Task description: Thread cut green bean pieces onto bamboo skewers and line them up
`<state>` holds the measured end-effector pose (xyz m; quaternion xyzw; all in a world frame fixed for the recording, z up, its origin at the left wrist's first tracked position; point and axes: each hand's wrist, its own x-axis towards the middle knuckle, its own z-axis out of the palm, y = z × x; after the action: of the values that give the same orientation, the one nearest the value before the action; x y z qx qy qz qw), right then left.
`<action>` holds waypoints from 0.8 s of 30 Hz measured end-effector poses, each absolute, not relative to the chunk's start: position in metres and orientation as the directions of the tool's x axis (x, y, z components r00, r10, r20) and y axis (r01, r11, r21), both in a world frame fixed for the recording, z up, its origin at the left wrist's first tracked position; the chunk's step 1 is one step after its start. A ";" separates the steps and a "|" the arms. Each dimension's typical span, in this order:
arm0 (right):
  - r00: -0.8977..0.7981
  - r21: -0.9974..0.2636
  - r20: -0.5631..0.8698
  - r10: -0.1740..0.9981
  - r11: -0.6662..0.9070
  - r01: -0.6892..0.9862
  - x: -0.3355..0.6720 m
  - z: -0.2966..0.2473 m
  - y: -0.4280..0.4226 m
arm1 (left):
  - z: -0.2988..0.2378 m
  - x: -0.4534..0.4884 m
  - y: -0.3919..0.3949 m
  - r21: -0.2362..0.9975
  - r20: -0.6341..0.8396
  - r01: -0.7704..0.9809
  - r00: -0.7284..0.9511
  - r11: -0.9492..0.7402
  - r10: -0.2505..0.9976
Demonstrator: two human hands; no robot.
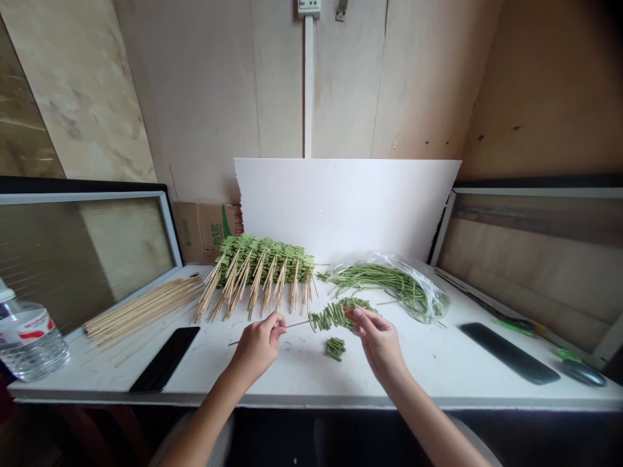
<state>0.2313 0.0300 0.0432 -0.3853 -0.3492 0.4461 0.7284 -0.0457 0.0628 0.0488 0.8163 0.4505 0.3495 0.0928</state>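
My left hand point(260, 344) pinches a thin bamboo skewer point(296, 323) that points to the right. Folded green long beans point(331, 316) are threaded on the skewer's right end. My right hand point(377, 340) grips those beans with thumb and fingers. A small folded bundle of beans point(335, 348) lies on the white table point(302, 373) between my hands. Behind them is a stack of finished bean skewers point(265, 263).
Bare bamboo skewers point(141, 308) lie at the left, with a black phone point(165, 358) and a water bottle point(26, 340) nearer me. A plastic bag of long beans point(394, 282) lies at the right, then a black flat object point(509, 352) and scissors point(559, 350). A white board point(345, 204) leans against the wall.
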 end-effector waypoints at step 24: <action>0.474 -0.914 0.251 0.844 0.367 -0.170 0.233 0.048 0.029 | 0.043 -0.039 0.059 0.386 0.636 0.603 0.374 -0.698 0.675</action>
<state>0.2326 0.0292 0.0481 -0.4441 -0.3796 0.3450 0.7346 -0.0387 0.0592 0.0432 0.8276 0.3861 0.4050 0.0440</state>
